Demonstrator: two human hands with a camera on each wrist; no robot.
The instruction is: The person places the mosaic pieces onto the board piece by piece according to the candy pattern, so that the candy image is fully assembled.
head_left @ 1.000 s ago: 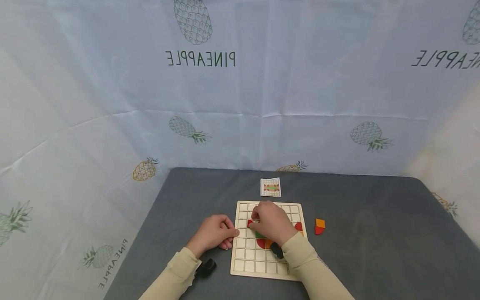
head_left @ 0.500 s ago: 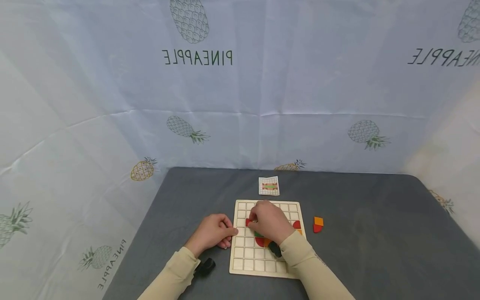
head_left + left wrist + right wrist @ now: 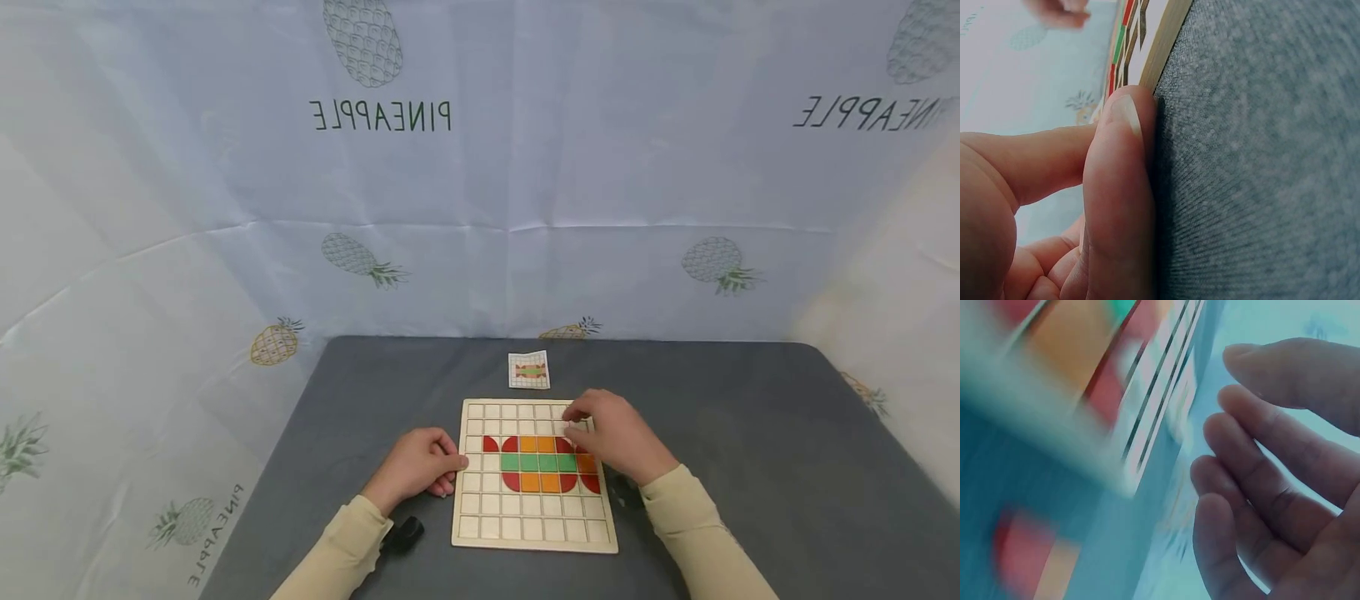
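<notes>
A light wooden grid board [image 3: 532, 529] lies on the dark table. Coloured flat pieces fill part of its grid: a row of green squares [image 3: 528, 462], orange squares [image 3: 536, 444] and red quarter-circles, one red piece [image 3: 490, 444] at the left end. My left hand [image 3: 416, 467] holds the board's left edge, thumb tip at the rim, also seen close up in the left wrist view. My right hand [image 3: 618, 433] hovers over the board's right side, fingers loosely bent and apart, nothing between them in the right wrist view.
A small printed pattern card [image 3: 528, 370] lies behind the board. In the right wrist view, a red piece [image 3: 1022, 553] and an orange piece [image 3: 1058, 569] lie on the table beside the board, blurred. A pineapple-print curtain [image 3: 487, 275] hangs behind the table.
My right hand has left the red piece at the pattern's left end and moved right to the board's far side, uncovering the pattern. The left hand keeps its place at the board's edge.
</notes>
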